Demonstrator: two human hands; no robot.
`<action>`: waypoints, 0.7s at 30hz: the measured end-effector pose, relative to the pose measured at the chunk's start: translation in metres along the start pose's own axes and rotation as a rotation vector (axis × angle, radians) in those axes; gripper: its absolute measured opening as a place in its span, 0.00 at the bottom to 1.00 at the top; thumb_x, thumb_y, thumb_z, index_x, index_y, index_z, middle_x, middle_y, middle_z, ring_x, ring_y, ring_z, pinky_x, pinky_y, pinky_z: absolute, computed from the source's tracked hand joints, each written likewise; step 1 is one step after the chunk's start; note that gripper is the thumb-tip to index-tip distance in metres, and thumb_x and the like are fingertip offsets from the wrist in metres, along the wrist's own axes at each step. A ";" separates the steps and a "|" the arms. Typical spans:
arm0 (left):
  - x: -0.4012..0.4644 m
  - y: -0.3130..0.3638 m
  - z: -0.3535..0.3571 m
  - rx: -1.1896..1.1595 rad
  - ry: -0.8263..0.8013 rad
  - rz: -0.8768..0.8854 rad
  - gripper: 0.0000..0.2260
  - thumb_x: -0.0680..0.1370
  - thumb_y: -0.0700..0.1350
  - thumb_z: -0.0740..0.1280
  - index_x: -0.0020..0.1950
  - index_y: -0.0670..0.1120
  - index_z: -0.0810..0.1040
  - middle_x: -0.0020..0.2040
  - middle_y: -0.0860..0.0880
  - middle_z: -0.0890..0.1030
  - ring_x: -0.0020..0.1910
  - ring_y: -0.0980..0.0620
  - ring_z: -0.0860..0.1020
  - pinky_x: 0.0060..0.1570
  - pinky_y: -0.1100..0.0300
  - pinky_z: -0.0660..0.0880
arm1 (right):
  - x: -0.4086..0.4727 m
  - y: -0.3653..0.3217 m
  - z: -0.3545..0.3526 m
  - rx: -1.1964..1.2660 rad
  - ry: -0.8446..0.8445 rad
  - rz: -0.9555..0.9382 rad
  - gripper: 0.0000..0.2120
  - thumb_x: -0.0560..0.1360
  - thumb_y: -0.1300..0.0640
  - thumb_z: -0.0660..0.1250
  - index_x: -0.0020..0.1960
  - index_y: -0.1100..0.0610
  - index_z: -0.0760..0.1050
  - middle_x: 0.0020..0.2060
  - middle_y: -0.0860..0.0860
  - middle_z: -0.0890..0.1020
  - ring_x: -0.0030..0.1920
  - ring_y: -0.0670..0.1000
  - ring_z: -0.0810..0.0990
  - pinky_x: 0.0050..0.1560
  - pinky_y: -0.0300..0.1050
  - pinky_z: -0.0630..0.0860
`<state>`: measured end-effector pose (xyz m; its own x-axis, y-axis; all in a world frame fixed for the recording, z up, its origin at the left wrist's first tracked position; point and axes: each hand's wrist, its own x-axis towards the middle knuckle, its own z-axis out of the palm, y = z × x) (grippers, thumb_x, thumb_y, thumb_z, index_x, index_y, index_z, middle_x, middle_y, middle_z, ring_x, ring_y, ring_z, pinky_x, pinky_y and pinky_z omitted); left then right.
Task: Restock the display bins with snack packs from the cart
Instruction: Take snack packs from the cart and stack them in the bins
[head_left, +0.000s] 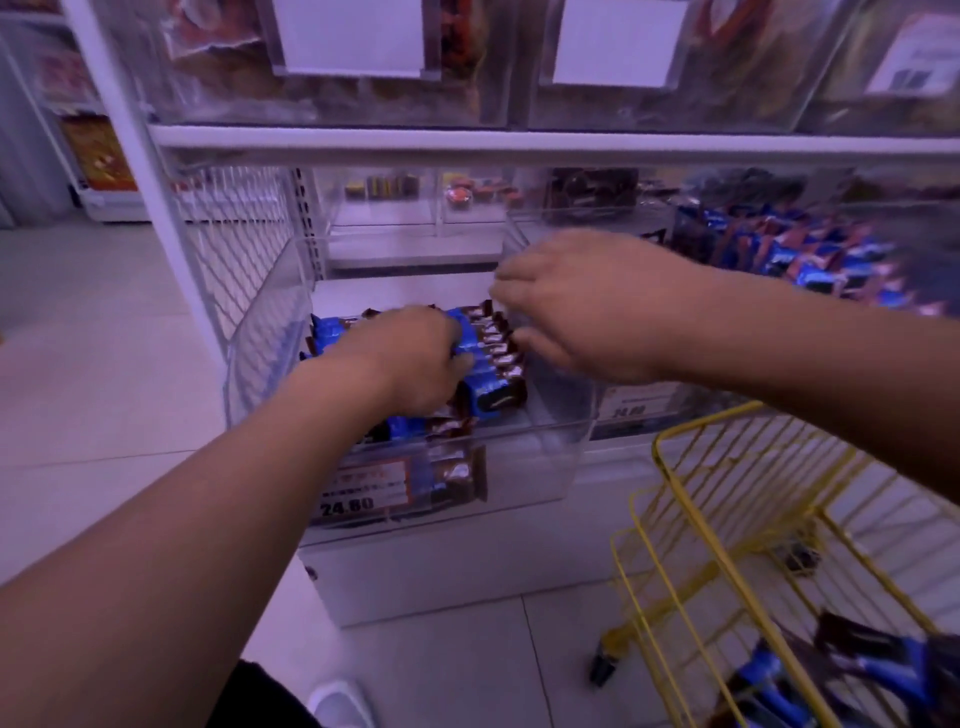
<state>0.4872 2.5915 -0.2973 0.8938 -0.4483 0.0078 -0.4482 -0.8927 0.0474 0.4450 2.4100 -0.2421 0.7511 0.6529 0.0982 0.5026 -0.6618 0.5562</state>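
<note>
Blue and brown snack packs (480, 358) are lying in a row inside a clear display bin (270, 332) on the lower shelf, partly under both hands. Left hand (410, 358) is reaching down into the bin, fingers curled over the top of the packs and gripping them. Right hand (576, 306) is hanging just above and right of the left hand, over the right end of the pack row; fingers loosely bent, blurred, thumb near the packs, cannot tell if it is holding anything.

Below the left hand, on the bin front, a price tag (363, 488) is reading 24.80. More packs are showing through the clear front beside the tag.

Right of the right hand, a neighbouring bin (810, 249) is holding a heap of blue packs. Below the right forearm, a yellow wire cart (727, 525) is standing on the floor, with a few blue packs (841, 670) lying in its bottom corner.

Beyond both hands, small clear bins (415, 202) at the back are holding a few items, too blurred to name. Above, upper shelf bins with blank white label cards (353, 36) are sitting.

Left of the left arm, a white wire mesh side panel (234, 228) and tiled floor (104, 374) are showing.
</note>
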 end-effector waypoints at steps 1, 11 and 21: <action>-0.002 0.010 -0.005 -0.055 0.178 0.072 0.12 0.81 0.55 0.60 0.49 0.49 0.76 0.52 0.44 0.81 0.52 0.41 0.78 0.51 0.48 0.76 | -0.031 0.009 -0.004 0.066 0.144 0.002 0.18 0.78 0.47 0.55 0.59 0.55 0.77 0.54 0.54 0.80 0.54 0.59 0.79 0.55 0.55 0.76; -0.031 0.223 0.001 -0.166 -0.015 0.814 0.15 0.76 0.62 0.64 0.50 0.52 0.80 0.38 0.57 0.78 0.34 0.59 0.74 0.41 0.58 0.74 | -0.248 0.041 0.104 0.637 -1.419 0.449 0.36 0.72 0.46 0.75 0.74 0.54 0.64 0.53 0.54 0.77 0.56 0.55 0.78 0.61 0.54 0.78; 0.014 0.361 0.149 0.450 -0.912 0.478 0.29 0.72 0.69 0.67 0.47 0.42 0.74 0.48 0.46 0.77 0.35 0.50 0.72 0.34 0.57 0.71 | -0.288 0.011 0.188 0.844 -1.582 0.550 0.32 0.73 0.33 0.66 0.65 0.56 0.70 0.70 0.57 0.70 0.63 0.62 0.76 0.54 0.64 0.80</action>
<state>0.3353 2.2558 -0.4290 0.3668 -0.4503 -0.8141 -0.8712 -0.4731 -0.1309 0.3150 2.1455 -0.4194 0.2833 -0.2417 -0.9281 -0.2202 -0.9583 0.1824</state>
